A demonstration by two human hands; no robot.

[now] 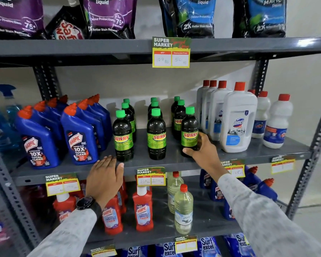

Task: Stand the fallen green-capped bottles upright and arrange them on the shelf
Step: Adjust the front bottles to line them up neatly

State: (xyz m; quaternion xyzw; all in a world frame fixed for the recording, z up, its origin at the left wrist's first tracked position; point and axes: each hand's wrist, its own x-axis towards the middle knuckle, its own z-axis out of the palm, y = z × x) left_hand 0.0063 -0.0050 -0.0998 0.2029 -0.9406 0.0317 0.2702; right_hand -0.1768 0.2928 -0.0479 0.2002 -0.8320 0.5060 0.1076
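Several dark green-capped bottles with green "Sunny" labels stand upright in three rows on the grey middle shelf (174,160). The front left bottle (123,136) and the front middle bottle (156,135) stand free. My right hand (204,147) wraps the lower part of the front right bottle (189,127), which stands upright on the shelf. My left hand (105,177) rests flat on the shelf's front edge just below the front left bottle, fingers together, holding nothing. No green-capped bottle lies on its side in view.
Blue Harpic bottles (78,138) stand close on the left and white Domex bottles (235,121) close on the right. Price tags (150,177) hang on the shelf edge. Red Harpic bottles (143,210) and clear bottles (183,210) fill the shelf below; pouches (107,17) sit above.
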